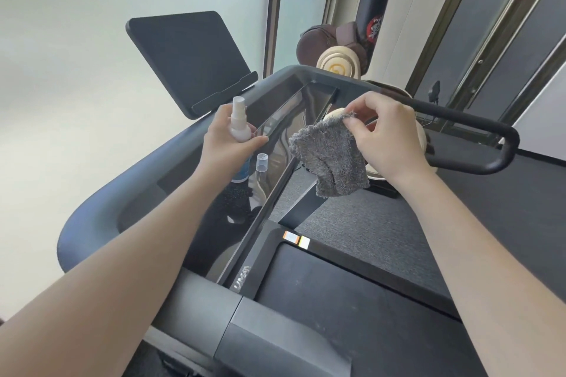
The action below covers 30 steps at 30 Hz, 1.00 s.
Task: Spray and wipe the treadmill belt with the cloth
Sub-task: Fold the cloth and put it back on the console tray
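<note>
Head view: left hand [228,144] grips spray bottle [239,122]; right hand [387,138] pinches hanging cloth [329,159].

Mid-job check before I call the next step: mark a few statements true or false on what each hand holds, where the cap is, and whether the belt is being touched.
1. The left hand grips the spray bottle. True.
2. The cloth lies flat on the treadmill belt. False: it hangs in the air, pinched at its top edge by the right hand.
3. A clear cap stands on the console, off the bottle. True.
4. Both hands are down at the belt. False: both are raised at console height, and nothing touches the belt.
</note>
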Each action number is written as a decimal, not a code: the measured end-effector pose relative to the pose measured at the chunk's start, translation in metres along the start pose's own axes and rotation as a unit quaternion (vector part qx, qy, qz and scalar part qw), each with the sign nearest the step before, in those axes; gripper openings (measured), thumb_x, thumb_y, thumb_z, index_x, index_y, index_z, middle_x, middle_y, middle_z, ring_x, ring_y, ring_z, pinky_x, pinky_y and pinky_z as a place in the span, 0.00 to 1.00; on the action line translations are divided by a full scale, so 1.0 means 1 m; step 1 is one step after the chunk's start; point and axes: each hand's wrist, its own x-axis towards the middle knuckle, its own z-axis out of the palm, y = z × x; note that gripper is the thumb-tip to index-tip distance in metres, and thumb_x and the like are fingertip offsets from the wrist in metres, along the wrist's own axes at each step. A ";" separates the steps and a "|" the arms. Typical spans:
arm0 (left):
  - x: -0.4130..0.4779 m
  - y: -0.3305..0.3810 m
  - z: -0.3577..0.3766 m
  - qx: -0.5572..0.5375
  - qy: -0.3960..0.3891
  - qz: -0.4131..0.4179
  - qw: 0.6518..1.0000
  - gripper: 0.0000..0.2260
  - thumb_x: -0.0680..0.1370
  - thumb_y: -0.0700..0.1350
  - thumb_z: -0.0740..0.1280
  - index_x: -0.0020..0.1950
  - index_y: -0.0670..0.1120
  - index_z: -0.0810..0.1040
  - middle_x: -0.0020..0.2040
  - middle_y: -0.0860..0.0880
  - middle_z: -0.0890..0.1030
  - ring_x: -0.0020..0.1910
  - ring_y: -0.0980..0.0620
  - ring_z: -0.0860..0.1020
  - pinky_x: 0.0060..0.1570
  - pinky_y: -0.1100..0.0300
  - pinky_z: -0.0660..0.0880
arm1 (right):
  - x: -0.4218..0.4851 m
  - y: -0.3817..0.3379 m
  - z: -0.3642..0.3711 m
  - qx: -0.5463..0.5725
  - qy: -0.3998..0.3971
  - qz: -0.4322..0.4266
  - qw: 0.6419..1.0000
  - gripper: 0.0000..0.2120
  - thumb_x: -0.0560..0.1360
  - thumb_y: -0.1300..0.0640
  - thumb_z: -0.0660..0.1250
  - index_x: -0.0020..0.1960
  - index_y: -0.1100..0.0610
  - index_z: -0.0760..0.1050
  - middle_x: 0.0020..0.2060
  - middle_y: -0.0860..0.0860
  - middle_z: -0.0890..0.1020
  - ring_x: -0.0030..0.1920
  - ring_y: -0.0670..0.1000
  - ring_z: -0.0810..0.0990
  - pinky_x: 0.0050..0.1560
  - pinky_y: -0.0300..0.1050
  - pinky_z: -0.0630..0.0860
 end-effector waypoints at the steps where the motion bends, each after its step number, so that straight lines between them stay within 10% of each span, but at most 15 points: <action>1: 0.000 0.001 0.000 -0.001 0.002 0.000 1.000 0.22 0.70 0.41 0.77 0.60 0.45 0.72 0.44 0.50 0.79 0.46 0.50 0.78 0.55 0.49 0.77 | -0.001 0.001 -0.001 0.000 0.000 0.001 1.000 0.02 0.73 0.60 0.68 0.45 0.58 0.79 0.38 0.48 0.80 0.37 0.45 0.75 0.35 0.21 0.66; 8: -0.005 0.011 -0.005 0.007 0.018 -0.016 1.000 0.24 0.69 0.45 0.78 0.59 0.54 0.71 0.57 0.48 0.78 0.57 0.48 0.77 0.62 0.46 0.74 | -0.008 0.007 -0.012 0.010 0.002 -0.002 1.000 0.02 0.73 0.61 0.68 0.44 0.58 0.79 0.38 0.49 0.80 0.37 0.45 0.76 0.37 0.25 0.67; 20: -0.070 0.038 -0.015 0.098 0.074 -0.115 0.986 0.25 0.72 0.50 0.75 0.64 0.47 0.70 0.56 0.46 0.76 0.47 0.53 0.76 0.53 0.48 0.76 | -0.015 0.019 -0.052 0.068 0.019 -0.019 0.997 0.03 0.74 0.62 0.67 0.45 0.59 0.80 0.36 0.46 0.78 0.35 0.40 0.75 0.38 0.27 0.69; 25: -0.092 0.074 0.038 0.042 -0.039 -0.110 0.992 0.13 0.74 0.53 0.72 0.54 0.50 0.77 0.48 0.52 0.79 0.46 0.55 0.78 0.54 0.53 0.77 | -0.024 0.026 -0.067 0.094 0.030 -0.018 0.995 0.03 0.74 0.62 0.67 0.45 0.58 0.79 0.37 0.45 0.79 0.37 0.42 0.75 0.39 0.34 0.73; 30: -0.094 0.096 0.101 -0.031 -0.148 -0.130 0.980 0.22 0.72 0.63 0.70 0.59 0.51 0.77 0.54 0.55 0.80 0.53 0.58 0.78 0.55 0.58 0.74 | -0.033 0.039 -0.084 0.116 0.051 -0.004 0.992 0.02 0.75 0.60 0.66 0.45 0.56 0.78 0.36 0.40 0.76 0.38 0.36 0.76 0.38 0.28 0.71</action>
